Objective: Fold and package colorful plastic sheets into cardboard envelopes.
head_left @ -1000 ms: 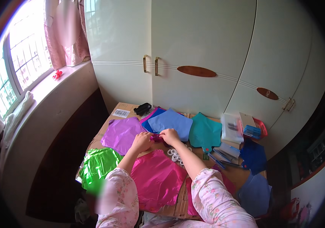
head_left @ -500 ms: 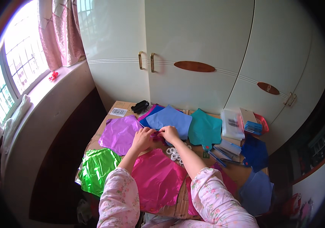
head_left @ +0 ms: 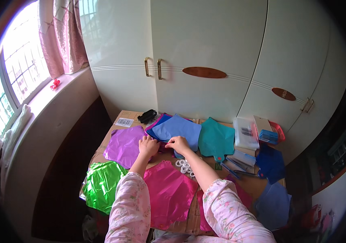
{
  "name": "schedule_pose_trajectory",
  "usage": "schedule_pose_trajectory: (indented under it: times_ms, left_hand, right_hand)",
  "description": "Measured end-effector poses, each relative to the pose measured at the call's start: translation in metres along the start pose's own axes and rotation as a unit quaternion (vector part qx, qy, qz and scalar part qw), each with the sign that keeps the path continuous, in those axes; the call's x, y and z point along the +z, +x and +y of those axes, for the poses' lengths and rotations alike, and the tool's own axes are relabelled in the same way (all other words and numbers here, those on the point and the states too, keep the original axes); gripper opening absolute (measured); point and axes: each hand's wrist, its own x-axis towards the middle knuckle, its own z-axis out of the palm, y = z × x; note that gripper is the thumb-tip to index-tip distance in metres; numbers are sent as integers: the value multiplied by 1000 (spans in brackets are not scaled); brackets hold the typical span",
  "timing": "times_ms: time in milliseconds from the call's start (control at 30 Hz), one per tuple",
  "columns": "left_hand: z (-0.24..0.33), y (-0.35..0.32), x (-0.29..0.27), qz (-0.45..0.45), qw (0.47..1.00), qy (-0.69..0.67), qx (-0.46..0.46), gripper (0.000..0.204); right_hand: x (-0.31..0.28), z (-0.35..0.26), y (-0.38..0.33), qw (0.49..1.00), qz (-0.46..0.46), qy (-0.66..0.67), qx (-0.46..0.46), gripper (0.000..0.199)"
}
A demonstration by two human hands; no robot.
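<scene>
My left hand (head_left: 148, 146) is closed at the right edge of a flat light-purple foil balloon (head_left: 124, 143). Close to its right, my right hand (head_left: 178, 145) pinches with thumb and forefinger. A crumpled magenta foil piece (head_left: 163, 147) shows between the hands, held by both; its full shape is hidden. Just beyond lie a pale-blue foil balloon (head_left: 178, 128) and a darker blue one, partly covered. A teal foil balloon (head_left: 216, 138) is at the right. Nearer me, a flat hot-pink foil balloon (head_left: 169, 196) spreads between my forearms. White rings (head_left: 184, 166) are heaped beside my right wrist.
A green foil balloon (head_left: 103, 186) covers the left corner of the cardboard surface (head_left: 118, 115). A black object (head_left: 147, 116) sits at the back. Clear plastic boxes (head_left: 246, 133), a red tray (head_left: 278, 131) and blue foil (head_left: 271, 164) crowd the right. A white cabinet (head_left: 205, 36) stands behind.
My hands have parted slightly, the right one shifting a little left and nearer me. Left-hand fingers are more curled under. The whole view has shifted slightly.
</scene>
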Motion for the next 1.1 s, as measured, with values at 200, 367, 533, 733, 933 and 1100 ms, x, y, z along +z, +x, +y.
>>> schedule_pose_trajectory:
  times_ms: [200,367,533,733,933,1100]
  left_hand:
    - [3,11,-3,-17,998,30,-47,91]
    - [0,15,-2,-30,998,7,-50,114]
    - [-5,21,4,-45,997,-10,-58,126]
    - [-3,22,1,-59,997,-8,-58,129]
    - [-8,16,-7,-71,995,-34,-55,111]
    - [-30,-6,-39,-34,996,-26,-75,77]
  right_hand:
    - [-4,14,9,998,9,62,24,19]
    - [-8,51,31,970,63,227,66,19]
    - [-62,69,40,900,233,344,132,19]
    - [-170,68,30,844,474,239,76,21]
    - [-211,12,16,868,491,72,-3,23]
    - [-177,-72,16,899,413,-99,-108,19]
